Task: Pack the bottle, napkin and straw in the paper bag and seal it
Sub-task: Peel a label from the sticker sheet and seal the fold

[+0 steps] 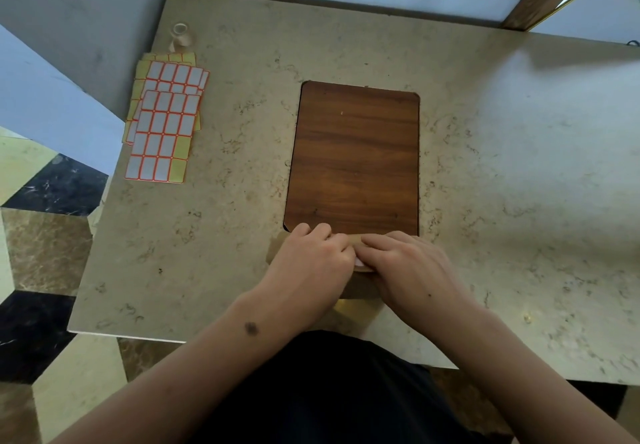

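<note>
A brown paper bag point(277, 247) lies flat at the near edge of the table, mostly covered by both hands. My left hand point(308, 267) presses on its left part with fingers curled over the folded top. My right hand point(412, 270) presses on its right part, fingertips meeting the left hand. A small white patch point(358, 262) shows between the two hands; I cannot tell what it is. The bottle, napkin and straw are not visible.
A dark wooden board point(356, 156) lies in the table's middle, just beyond the bag. Sheets of white stickers with orange borders point(162, 121) are stacked at the left, with a small tape roll point(180, 33) behind them. The beige marble table point(519, 166) ends near my body.
</note>
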